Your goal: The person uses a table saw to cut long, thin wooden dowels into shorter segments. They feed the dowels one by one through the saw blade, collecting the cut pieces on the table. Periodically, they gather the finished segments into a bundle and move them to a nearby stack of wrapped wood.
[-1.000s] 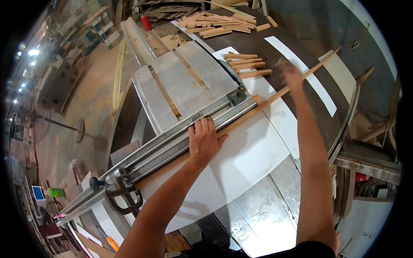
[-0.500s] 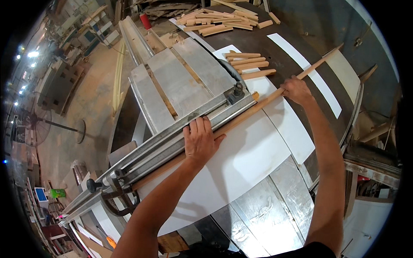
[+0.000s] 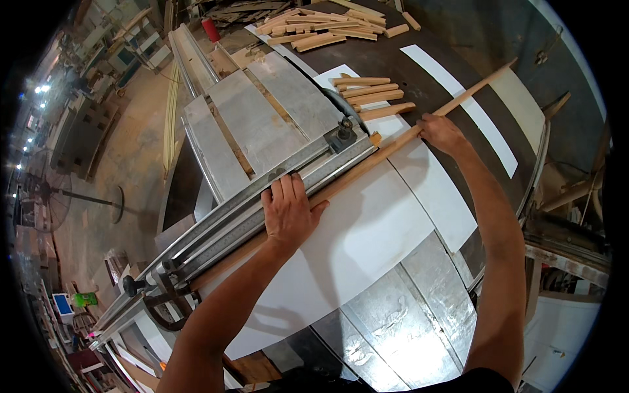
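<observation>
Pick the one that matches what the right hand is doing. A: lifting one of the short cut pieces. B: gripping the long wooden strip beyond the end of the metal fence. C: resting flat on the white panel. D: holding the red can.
B: the right hand closes on the long wooden strip past the end of the metal fence, while the left hand presses down on strip and fence.

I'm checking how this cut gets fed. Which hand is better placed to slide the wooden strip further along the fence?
Probably the right hand: it grips the strip on its free end past the fence. The left hand lies flat, pressing the strip against the fence, better suited to steadying.
</observation>
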The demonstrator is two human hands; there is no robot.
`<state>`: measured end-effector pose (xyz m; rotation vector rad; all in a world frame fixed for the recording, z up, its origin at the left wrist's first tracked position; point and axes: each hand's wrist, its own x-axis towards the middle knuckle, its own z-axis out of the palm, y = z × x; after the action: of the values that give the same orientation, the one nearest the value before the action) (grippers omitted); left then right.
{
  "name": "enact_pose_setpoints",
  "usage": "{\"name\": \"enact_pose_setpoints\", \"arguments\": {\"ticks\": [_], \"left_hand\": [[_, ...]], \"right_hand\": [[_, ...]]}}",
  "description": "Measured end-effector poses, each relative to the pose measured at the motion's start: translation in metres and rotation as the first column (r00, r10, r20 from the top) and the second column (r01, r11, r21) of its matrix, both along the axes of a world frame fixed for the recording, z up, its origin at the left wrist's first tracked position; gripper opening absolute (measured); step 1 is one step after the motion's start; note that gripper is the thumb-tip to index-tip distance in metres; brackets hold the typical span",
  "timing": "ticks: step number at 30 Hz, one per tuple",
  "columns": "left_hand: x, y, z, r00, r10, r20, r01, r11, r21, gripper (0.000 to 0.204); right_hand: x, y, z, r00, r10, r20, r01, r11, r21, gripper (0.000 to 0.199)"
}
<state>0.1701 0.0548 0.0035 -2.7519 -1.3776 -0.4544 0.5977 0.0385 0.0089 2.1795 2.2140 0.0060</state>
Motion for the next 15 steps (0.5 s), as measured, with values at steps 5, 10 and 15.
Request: {"name": "enact_pose_setpoints", "arguments": {"ticks": [5,10,15], "left_hand": [[0.0011,0.0002,0.0004,1.0,0.014,-0.016,-0.014,1.0,-0.003,0.082],[0.0007,0.0008,-0.0007,1.0,0.004,-0.009,-0.004,1.0,0.018,0.082],[-0.0001,0.0012,-0.0006,1.0,0.002,-0.018,-0.001,1.0,0.026,0.083]], "right_hand": [[0.0037,-0.0001,-0.004,1.0,-0.019,-0.017,0.019,1.0,-0.009,0.023],[0.0062,-0.0008,-0.0068,0.998,-0.033,-0.057,0.033,0.999,-0.008,0.023],[-0.0011,-0.0004,-0.0006,0.998,-0.049,-0.044,0.047,0.998,-0.04,0.023]]}}
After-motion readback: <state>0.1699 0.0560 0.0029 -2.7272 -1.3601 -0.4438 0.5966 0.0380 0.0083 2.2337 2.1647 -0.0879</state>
